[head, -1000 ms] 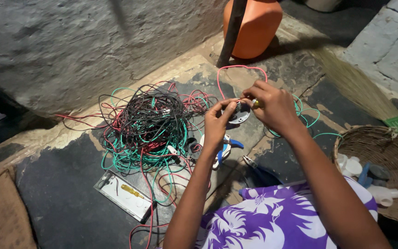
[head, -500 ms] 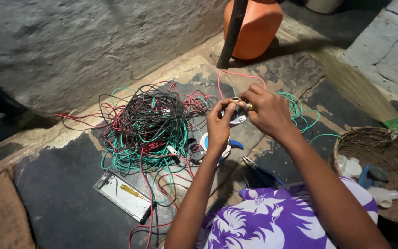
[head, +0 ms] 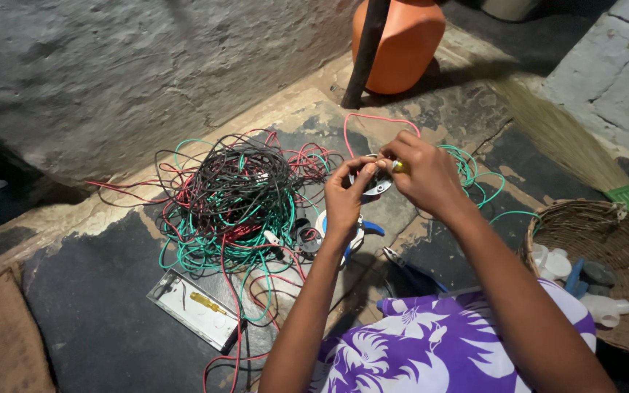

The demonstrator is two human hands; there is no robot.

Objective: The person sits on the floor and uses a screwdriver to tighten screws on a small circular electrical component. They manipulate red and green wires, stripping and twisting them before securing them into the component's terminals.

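Left hand pinches small round fitting at frame centre; right hand, grasping yellow-tipped tool, now pressed closer onto it; wire tangle left, unmoved

We see a tangle of wires in smooth plastic sheathing of green, red and black, on a rough, patchy stone floor. The orange container looks like smooth, slightly glossy plastic. The basket is woven cane, matt and coarse. The small round part between our fingers shines like metal. Our purple cloth carries a white print.
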